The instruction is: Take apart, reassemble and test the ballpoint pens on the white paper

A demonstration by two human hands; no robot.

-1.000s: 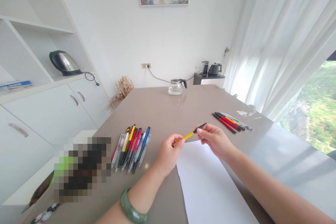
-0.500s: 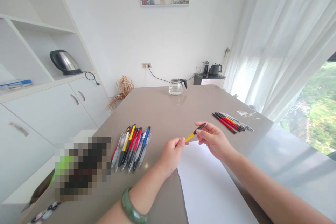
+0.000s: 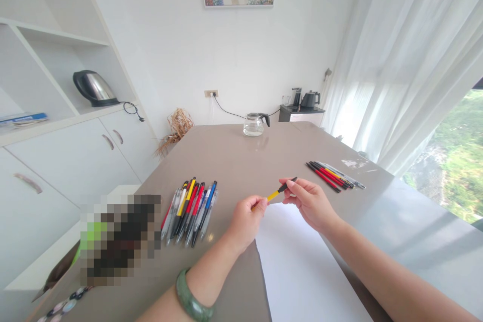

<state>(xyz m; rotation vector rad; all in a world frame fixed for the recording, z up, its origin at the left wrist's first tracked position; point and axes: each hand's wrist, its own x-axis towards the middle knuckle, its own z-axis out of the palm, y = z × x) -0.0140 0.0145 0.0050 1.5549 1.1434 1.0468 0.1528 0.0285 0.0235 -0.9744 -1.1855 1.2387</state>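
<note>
A yellow pen point(image 3: 273, 195) with a black end is held between both hands, over the far edge of a white sheet of paper point(image 3: 298, 256). My left hand point(image 3: 247, 219) pinches its yellow end and hides part of it. The fingers of my right hand point(image 3: 307, 200) close around the black end, whose tip points up and to the right. A bundle of pens point(image 3: 190, 211) in red, yellow, blue, black and clear lies left of my left hand. Beyond my right hand lies a smaller row of pens point(image 3: 332, 175), red, black, yellow and clear.
A glass pot point(image 3: 253, 126) of clear liquid stands near the far edge of the brown table point(image 3: 226, 153). At the left, a pixelated patch point(image 3: 124, 236) covers something, with a beaded string point(image 3: 68, 304) below it. A curtained window is on the right.
My right hand has shifted slightly along the pen's black end, and more of the yellow barrel shows between the hands. The pen bundles have stayed put.
</note>
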